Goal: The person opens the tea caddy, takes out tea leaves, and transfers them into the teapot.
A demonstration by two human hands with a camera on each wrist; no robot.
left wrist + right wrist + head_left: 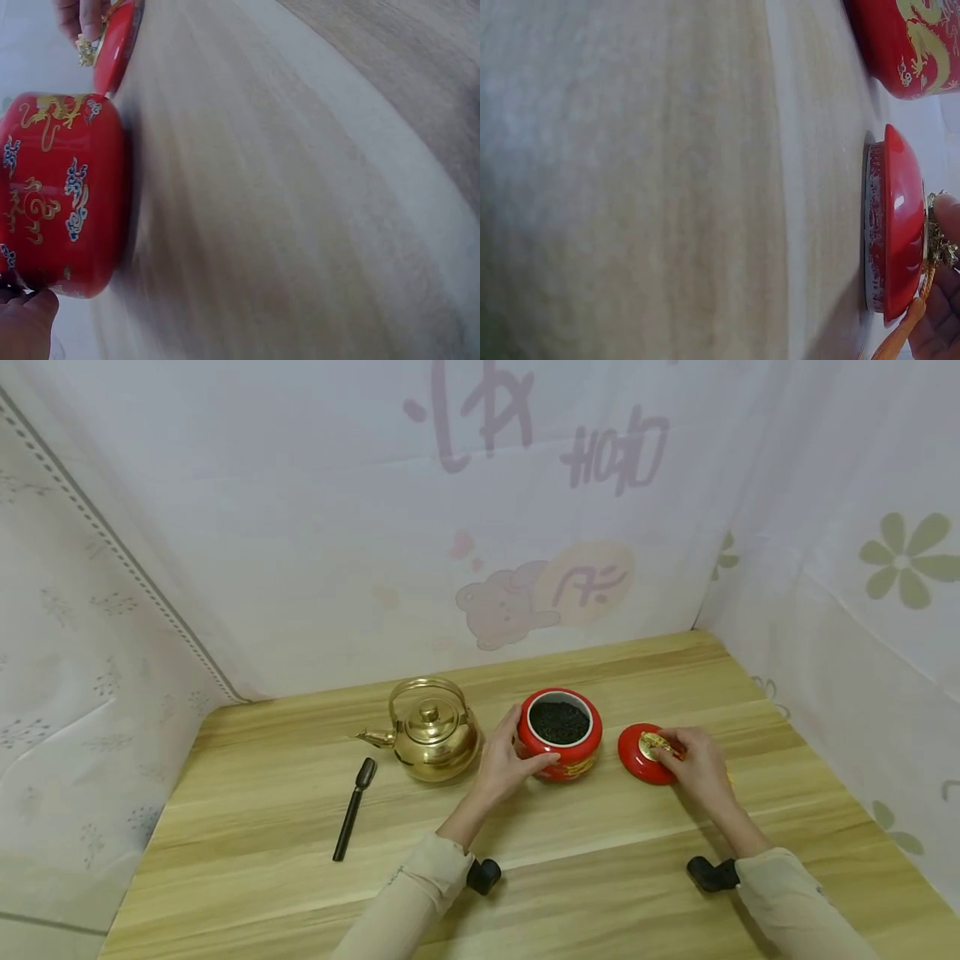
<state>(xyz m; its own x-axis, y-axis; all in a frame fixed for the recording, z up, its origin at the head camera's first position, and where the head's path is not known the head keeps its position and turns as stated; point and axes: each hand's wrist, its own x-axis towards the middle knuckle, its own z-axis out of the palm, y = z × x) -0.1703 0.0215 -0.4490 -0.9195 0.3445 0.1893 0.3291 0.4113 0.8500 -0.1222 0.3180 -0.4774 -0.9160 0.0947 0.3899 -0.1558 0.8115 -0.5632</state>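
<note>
A red tea jar (582,762) with gold dragon and cloud patterns stands upright on the table, its mouth uncovered and dark tea leaves (558,723) inside. My left hand (501,763) grips the jar from its left side, thumb across the front and fingers around the back. To the right, my right hand (697,766) pinches the gold ornamental knob (654,743) of the red lid (637,765). The lid is right side up, its white-edged underside right at the tabletop in the right wrist view. An orange tassel cord (901,330) hangs from the knob.
A brass teapot (433,748) with a raised handle stands left of the jar, spout pointing left. In front of it lies a dark tea scoop (356,810). Printed cloth walls (315,543) enclose the wooden table (255,827) at the back and sides.
</note>
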